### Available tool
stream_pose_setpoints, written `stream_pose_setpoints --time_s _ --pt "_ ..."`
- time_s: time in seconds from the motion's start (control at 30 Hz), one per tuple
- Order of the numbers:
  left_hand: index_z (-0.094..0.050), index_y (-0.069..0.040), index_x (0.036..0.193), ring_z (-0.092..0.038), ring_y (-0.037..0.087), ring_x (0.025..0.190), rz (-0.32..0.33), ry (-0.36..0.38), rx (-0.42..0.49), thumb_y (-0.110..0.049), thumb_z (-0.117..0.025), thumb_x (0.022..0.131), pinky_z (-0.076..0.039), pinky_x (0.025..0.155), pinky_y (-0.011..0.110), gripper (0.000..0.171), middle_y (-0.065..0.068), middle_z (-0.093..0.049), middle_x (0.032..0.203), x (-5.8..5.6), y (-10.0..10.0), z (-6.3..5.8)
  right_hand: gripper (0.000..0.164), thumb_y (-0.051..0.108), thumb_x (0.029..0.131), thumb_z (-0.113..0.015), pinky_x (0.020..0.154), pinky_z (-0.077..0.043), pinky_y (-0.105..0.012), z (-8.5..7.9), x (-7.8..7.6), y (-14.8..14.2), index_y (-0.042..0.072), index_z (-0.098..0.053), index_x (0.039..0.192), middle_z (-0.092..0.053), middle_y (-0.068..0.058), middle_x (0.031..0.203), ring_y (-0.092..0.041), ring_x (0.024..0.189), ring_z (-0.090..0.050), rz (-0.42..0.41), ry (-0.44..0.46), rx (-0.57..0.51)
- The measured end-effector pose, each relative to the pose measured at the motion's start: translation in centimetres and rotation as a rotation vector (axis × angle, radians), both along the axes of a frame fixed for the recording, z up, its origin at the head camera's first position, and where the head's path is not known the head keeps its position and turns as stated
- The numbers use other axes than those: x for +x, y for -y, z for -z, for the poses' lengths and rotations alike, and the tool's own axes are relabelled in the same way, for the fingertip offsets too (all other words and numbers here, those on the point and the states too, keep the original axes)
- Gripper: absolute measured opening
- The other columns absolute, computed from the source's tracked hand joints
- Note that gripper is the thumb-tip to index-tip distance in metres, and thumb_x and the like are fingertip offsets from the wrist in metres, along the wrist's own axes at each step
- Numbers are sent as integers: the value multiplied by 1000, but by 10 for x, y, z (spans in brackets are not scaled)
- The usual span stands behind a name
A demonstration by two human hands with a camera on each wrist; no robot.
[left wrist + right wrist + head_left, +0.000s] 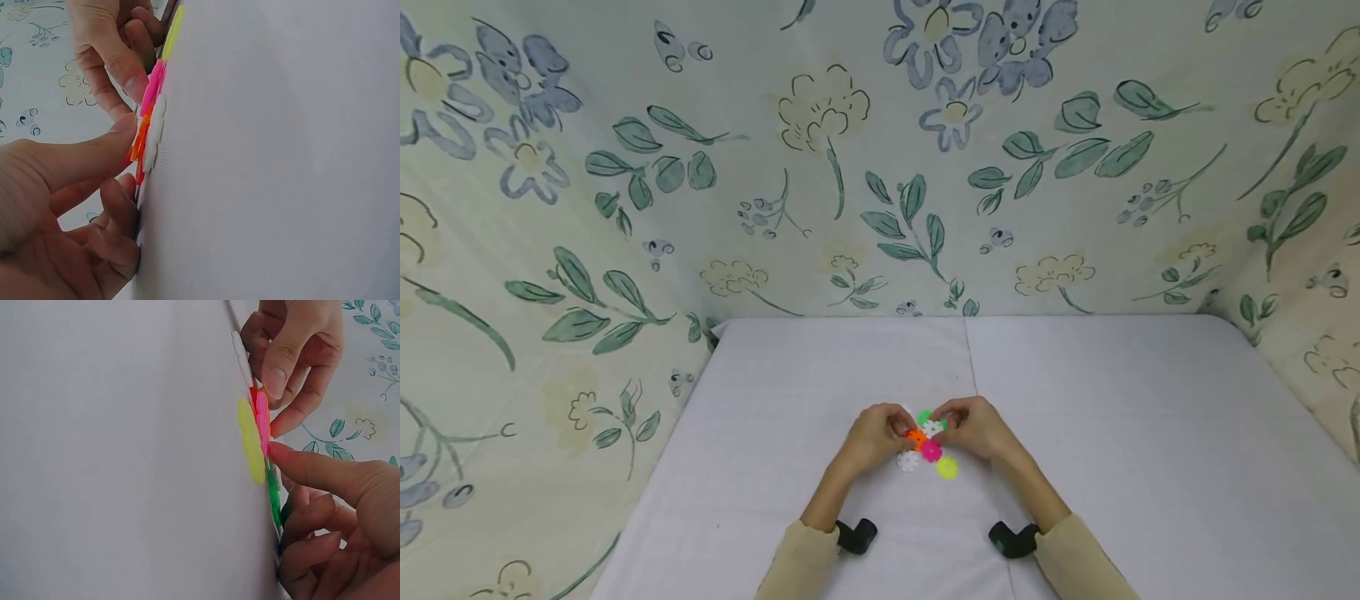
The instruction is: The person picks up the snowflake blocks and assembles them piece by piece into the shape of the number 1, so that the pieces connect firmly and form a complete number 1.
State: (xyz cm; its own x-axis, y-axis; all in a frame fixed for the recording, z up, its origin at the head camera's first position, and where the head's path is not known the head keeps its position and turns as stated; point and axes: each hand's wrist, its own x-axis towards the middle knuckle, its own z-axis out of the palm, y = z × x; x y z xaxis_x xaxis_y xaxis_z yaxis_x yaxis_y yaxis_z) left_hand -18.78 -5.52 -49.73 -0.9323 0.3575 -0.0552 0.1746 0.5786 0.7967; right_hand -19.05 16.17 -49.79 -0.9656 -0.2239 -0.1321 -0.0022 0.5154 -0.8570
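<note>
A small cluster of flat, notched plastic discs lies between both hands at the middle of the table. My left hand (876,435) pinches an orange disc (916,438) between thumb and fingers from the left. From the right, my right hand (976,427) holds a white disc (932,428), its thumb tip close beside a pink disc (263,419). Green (924,417) shows behind the white disc, partly covered by the fingers. Nearer to me lie a second white disc (907,461) and a yellow disc (947,467). How the discs join is too small to tell.
A white cloth (1112,433) covers the table, with a crease running front to back. Flower-patterned fabric (880,183) hangs behind and at both sides. Black wrist devices (857,537) sit at both sleeve cuffs.
</note>
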Motion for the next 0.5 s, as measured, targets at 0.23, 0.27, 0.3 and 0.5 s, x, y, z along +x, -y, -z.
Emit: stream_pose_setpoints --time_s 0.23,0.27,0.3,0.5 --pt "-79 -12 99 -50 11 71 20 -25 -53 -10 -90 80 -41 64 21 22 7 -64 88 3 -1 -2 24 7 78 -89 57 -40 -22 -4 6 0 7 -75 97 -61 -3 73 -13 63 -51 1 -34 65" --pt "-79 -11 98 -50 12 71 21 -35 -53 -10 -90 79 -41 64 21 22 7 -63 87 3 -1 -2 24 7 77 -90 57 -41 -22 -5 7 0 7 -75 96 -61 -4 75 -14 64 -51 9 -43 75" --pt "-79 -11 98 -50 11 71 19 -39 -56 -9 -90 79 -41 64 21 22 7 -63 87 3 -1 -2 25 7 77 -90 58 -41 -23 -6 8 1 7 -74 96 -62 -5 77 -15 65 -51 17 -50 84" --pt "-73 -12 98 -52 10 70 21 -33 -28 -7 -89 80 -43 65 21 25 4 -66 86 2 1 1 27 6 77 -90 59 -42 -22 -6 14 0 9 -71 96 -64 -5 83 -15 68 -51 48 -74 107"
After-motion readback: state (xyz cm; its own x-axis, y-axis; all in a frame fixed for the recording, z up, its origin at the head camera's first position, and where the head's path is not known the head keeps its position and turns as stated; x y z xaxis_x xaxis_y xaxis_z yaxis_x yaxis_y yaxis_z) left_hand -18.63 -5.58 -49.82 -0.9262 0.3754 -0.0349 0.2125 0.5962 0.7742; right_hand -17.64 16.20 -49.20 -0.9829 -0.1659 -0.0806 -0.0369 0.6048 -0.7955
